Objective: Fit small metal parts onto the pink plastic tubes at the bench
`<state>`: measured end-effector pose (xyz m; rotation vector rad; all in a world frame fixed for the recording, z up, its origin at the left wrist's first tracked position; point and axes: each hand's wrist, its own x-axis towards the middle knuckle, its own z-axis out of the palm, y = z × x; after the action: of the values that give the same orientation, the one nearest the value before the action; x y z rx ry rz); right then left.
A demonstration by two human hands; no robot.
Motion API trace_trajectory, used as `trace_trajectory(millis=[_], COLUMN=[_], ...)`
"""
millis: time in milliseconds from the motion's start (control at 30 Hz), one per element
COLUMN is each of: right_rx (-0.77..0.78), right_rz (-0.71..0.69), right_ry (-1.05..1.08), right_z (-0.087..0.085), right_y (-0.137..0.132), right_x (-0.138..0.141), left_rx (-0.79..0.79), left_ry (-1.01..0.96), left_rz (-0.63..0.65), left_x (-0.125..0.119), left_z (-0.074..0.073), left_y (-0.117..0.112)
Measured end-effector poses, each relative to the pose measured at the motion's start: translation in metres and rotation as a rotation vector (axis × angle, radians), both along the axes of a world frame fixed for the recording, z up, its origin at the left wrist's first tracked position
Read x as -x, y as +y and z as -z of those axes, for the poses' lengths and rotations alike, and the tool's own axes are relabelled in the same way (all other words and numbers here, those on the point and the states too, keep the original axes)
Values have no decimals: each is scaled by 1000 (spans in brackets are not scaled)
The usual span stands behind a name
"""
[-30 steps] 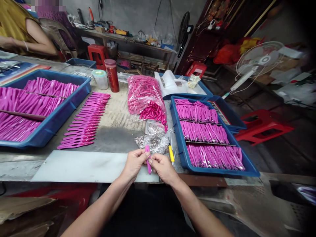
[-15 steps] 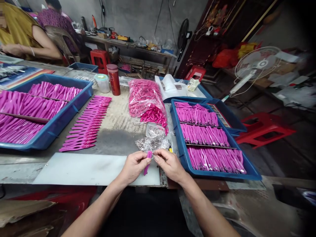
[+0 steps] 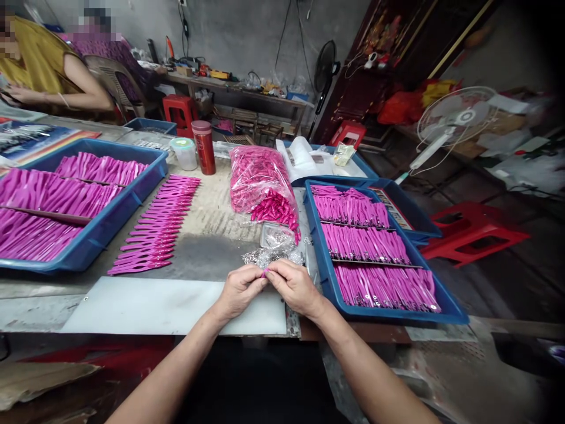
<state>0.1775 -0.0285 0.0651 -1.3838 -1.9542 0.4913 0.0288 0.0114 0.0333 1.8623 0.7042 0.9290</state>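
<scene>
Over the white board (image 3: 145,303) at the table's front edge, my left hand (image 3: 241,288) is closed in a pinch on a small magenta plastic piece (image 3: 265,273). Only a bit of it shows between the fingertips; the fingers cover the rest. My right hand (image 3: 295,287) is closed too, its thumb and forefinger pressed to the same piece from the right. Whether it also holds some tiny part cannot be seen. Just beyond the fingers lie clear bags of small shiny metal parts (image 3: 276,250). A plastic bag of pink pieces (image 3: 260,176) is behind them.
To the left, a row of magenta pieces (image 3: 154,227) lies beside a blue tray (image 3: 83,250) of more. Another blue tray (image 3: 326,282) with filled rows stands at right. A red tumbler (image 3: 203,148) and lidded tub (image 3: 184,154) stand behind. Two people (image 3: 57,70) sit at far left.
My right hand has come left and up against the left hand, and the fingertips now meet. The magenta piece, earlier visible hanging below the fingers, is now mostly hidden.
</scene>
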Motion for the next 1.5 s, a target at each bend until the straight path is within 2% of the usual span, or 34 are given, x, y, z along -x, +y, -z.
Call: trace_trajectory(millis=[300, 467, 600, 700, 833, 933, 1500], right_rx=[10, -1, 0, 60, 194, 282, 408], right_rz=[-11, -39, -61, -30, 100, 153, 157], right_ry=[1, 1, -8, 29, 131, 211, 395], right_z=[3, -5, -13, -15, -8, -2, 18], right_y=[-1, -2, -8, -12, -8, -1, 11], right_x=[2, 1, -1, -1, -1, -2, -7], left_rx=[-8, 45, 76, 198, 422, 513, 690], left_ry=[-8, 3, 29, 62, 37, 24, -31], left_rz=[-15, 0, 79, 150, 209, 209, 181], left_x=[0, 2, 5, 6, 1, -4, -9], left_z=[6, -5, -19, -23, -19, -13, -7], left_y=[-1, -3, -7, -8, -3, 2, 1])
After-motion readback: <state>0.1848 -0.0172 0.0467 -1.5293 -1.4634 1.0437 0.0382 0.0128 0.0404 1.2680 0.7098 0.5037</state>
